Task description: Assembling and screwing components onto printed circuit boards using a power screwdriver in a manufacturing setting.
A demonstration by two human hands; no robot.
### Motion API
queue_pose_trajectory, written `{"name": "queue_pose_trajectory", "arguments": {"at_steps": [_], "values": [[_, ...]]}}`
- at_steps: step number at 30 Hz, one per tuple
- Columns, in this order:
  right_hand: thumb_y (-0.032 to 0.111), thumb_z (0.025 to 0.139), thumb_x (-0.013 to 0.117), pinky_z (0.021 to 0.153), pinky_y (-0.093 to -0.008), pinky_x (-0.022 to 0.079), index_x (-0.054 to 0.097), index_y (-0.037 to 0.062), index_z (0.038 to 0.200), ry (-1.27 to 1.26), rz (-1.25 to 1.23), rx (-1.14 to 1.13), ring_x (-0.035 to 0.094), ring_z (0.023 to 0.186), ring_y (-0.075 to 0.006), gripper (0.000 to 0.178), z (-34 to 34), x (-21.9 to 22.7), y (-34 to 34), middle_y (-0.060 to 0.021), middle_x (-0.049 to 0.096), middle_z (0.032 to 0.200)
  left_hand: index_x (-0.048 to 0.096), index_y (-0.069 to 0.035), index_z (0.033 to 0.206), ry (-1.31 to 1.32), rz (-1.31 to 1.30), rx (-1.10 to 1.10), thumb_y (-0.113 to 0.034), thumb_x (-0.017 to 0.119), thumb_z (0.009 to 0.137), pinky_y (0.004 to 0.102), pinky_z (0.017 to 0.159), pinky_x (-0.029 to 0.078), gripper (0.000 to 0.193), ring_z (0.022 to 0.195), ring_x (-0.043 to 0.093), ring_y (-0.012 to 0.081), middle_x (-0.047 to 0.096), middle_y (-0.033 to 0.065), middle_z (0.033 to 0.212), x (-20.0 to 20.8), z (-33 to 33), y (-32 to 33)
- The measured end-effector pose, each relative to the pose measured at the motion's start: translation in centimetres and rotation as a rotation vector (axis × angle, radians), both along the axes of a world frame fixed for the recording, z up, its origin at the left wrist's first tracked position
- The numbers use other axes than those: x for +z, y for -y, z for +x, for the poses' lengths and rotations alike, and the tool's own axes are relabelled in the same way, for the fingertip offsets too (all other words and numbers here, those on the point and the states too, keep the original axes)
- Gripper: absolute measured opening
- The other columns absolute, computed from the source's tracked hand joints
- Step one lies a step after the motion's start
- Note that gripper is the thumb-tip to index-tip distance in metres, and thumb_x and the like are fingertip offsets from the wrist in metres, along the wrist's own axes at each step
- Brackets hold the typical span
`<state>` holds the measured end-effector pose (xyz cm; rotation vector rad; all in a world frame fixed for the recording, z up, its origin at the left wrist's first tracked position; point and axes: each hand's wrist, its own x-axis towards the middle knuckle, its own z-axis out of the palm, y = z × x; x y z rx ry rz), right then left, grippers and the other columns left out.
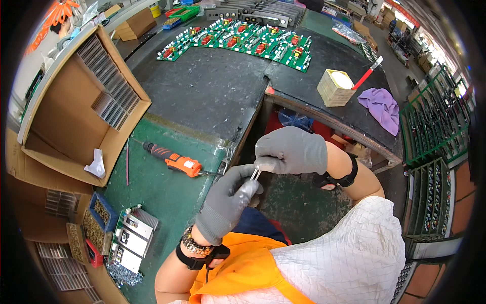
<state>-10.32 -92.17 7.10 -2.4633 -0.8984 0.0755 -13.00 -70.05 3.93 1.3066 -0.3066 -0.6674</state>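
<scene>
My left hand (220,203), in a grey glove, has its fingers closed on a small shiny metal piece with two thin prongs (255,175). My right hand (293,151), gloved alike, pinches at the upper end of that piece, and the two hands meet in front of my body. The fingers hide most of the piece, so its exact kind cannot be made out. An orange and black electric screwdriver (178,162) lies on the green mat (169,195), left of my hands and touched by neither.
Green circuit boards (238,43) cover the far bench. A cardboard box (63,116) holding finned metal parts stands left, near a blue tray of screws (103,213) and boards with metal plates (134,238). Right are a small box (333,93), a purple cloth (380,109) and a green rack (435,121).
</scene>
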Motion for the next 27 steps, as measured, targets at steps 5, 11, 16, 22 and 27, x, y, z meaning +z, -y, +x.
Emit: {"name": "queue_pose_trajectory", "arguments": {"at_steps": [5, 11, 16, 22, 27], "values": [[0.040, 0.093, 0.055, 0.065, -0.0403, 0.049, 0.059, 0.0084, 0.084, 0.068, 0.061, -0.051, 0.063, 0.077, -0.0342, 0.033, -0.3, -0.5, 1.1, -0.0138, 0.060, 0.077, 0.058, -0.001, 0.106, 0.073, 0.098, 0.058, -0.014, 0.058, 0.095, 0.0227, 0.061, 0.044, 0.018, 0.068, 0.052, 0.0088, 0.057, 0.0020, 0.079, -0.7, 0.6, 1.7], [0.036, 0.093, 0.056, 0.061, -0.0383, 0.049, 0.060, 0.0073, 0.083, 0.123, 0.069, -0.069, 0.061, 0.072, -0.0315, 0.031, -1.1, -1.9, 2.3, -0.0106, 0.058, 0.077, 0.058, -0.003, 0.096, 0.249, 0.209, 0.085, -0.012, 0.059, 0.094, 0.0201, 0.058, 0.038, 0.010, 0.065, 0.046, 0.0035, 0.053, -0.0031, 0.074, -1.5, 0.5, 3.4], [0.038, 0.093, 0.056, 0.058, -0.0398, 0.048, 0.059, 0.0075, 0.083, 0.104, 0.115, -0.125, 0.061, 0.069, -0.0345, 0.032, -1.5, -2.7, 2.6, -0.0137, 0.060, 0.073, 0.055, -0.006, 0.088, 0.104, 0.096, 0.063, -0.014, 0.058, 0.095, 0.0196, 0.053, 0.034, 0.011, 0.061, 0.041, 0.0021, 0.049, -0.0048, 0.071, -1.5, 0.4, 4.1], [0.039, 0.088, 0.063, 0.080, -0.0372, 0.049, 0.060, 0.0070, 0.094, -0.008, 0.384, -0.333, 0.062, 0.089, -0.0238, 0.033, -2.3, -2.6, 7.7, -0.0114, 0.063, 0.091, 0.056, -0.005, 0.089, 0.088, 0.086, 0.051, -0.014, 0.059, 0.094, 0.0197, 0.053, 0.035, 0.010, 0.059, 0.042, 0.0030, 0.050, -0.0037, 0.070, -1.5, 0.3, 4.6], [0.016, 0.084, 0.065, 0.089, -0.0370, 0.048, 0.064, 0.0088, 0.104, 0.695, 0.359, -1.349, 0.058, 0.106, -0.0292, 0.021, 1.1, -3.5, 21.6, -0.0138, 0.061, 0.113, 0.056, -0.005, 0.089, 0.029, 0.056, 0.057, -0.014, 0.057, 0.094, 0.0211, 0.052, 0.036, 0.011, 0.056, 0.043, 0.0049, 0.050, -0.0017, 0.066, -1.9, 0.4, 4.0]]}}
